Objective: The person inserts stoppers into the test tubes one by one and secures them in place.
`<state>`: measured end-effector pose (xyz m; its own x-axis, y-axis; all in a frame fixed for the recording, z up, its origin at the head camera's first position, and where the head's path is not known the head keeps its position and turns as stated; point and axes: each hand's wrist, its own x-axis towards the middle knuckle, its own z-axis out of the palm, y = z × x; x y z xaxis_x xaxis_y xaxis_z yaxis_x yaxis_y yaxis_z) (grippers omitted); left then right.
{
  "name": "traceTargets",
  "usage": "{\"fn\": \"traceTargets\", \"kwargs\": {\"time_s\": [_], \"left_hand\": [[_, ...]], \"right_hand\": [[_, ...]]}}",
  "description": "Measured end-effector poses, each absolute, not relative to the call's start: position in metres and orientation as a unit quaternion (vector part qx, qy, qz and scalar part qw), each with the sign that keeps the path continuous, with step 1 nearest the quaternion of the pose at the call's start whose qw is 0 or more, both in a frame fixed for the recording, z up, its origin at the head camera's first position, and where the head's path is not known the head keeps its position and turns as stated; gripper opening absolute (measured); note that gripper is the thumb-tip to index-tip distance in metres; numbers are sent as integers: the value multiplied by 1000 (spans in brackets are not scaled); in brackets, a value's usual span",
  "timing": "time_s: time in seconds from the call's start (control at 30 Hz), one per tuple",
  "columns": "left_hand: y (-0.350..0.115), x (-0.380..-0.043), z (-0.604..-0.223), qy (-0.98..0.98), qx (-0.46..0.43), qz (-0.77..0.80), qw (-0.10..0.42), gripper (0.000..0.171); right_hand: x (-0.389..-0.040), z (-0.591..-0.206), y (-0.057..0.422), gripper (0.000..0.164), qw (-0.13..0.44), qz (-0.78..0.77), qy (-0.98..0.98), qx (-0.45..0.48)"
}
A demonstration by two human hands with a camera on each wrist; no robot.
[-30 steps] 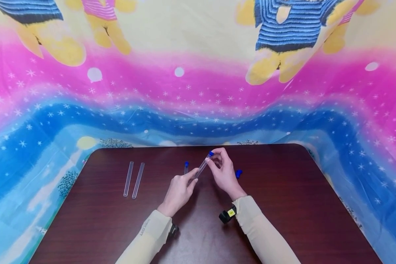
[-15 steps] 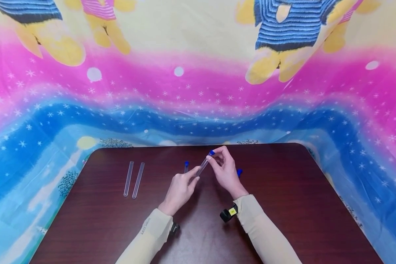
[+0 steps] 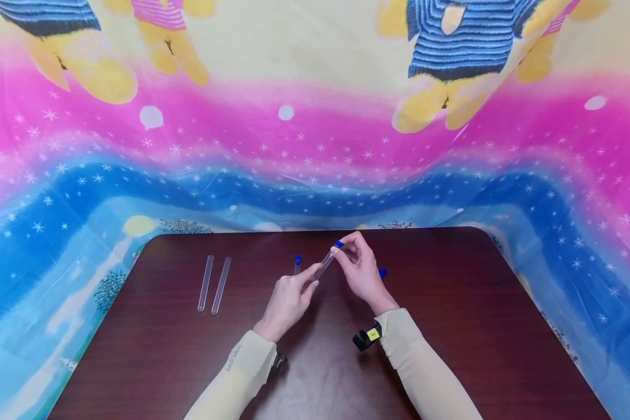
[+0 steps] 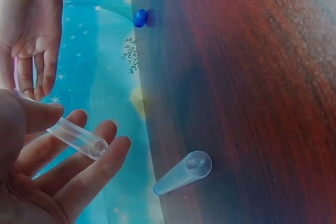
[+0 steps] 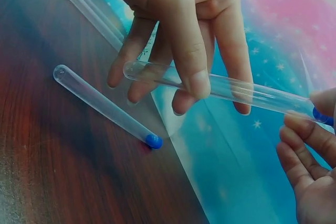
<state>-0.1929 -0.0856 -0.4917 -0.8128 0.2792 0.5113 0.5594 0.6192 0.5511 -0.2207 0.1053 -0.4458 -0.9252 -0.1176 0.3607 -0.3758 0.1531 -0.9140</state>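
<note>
A clear test tube point(image 3: 323, 266) slants up to the right between the two hands above the table. My left hand point(image 3: 289, 298) pinches its lower part; in the left wrist view the other fingers spread beneath the rounded end. At the top end, my right hand point(image 3: 361, 273) holds the blue cap point(image 3: 339, 244) between thumb and fingers. The cap sits on the tube's mouth, though how deep is hard to tell. Beyond the left hand lies another test tube point(image 5: 102, 100) with a blue cap point(image 5: 153, 140) on it.
Two uncapped test tubes point(image 3: 205, 283) lie side by side at the left of the dark wooden table point(image 3: 152, 356). Loose blue plastic, apparently caps point(image 3: 382, 272), shows partly behind the right hand. A printed cloth point(image 3: 294, 146) hangs along the table's back edge.
Both hands keep the same hold on the tube and cap. The right hand has shifted very slightly to the right, covering more of the loose blue plastic.
</note>
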Motion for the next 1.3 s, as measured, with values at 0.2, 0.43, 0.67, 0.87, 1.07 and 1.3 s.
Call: {"fn": "traceTargets", "kwargs": {"time_s": [0.2, 0.43, 0.67, 0.87, 1.07, 1.3], "left_hand": [[-86, -194, -491, -886, -238, -354, 183, 41], [-88, -192, -492, -892, -237, -347, 167, 38], [-88, -191, -494, -893, -234, -347, 167, 39], [-89, -192, -494, -893, -230, -349, 164, 41], [-89, -192, -496, -897, -224, -348, 158, 40], [-90, -193, -494, -899, -214, -344, 166, 40]], "right_hand": [[-231, -464, 112, 24, 108, 637, -747, 159], [-231, -469, 115, 23, 101, 633, -751, 156], [-231, -472, 115, 23, 100, 621, -764, 145], [-231, -473, 113, 24, 103, 617, -767, 141], [-231, -475, 114, 25, 104, 615, -769, 136], [-232, -475, 118, 36, 105, 620, -764, 141]]}}
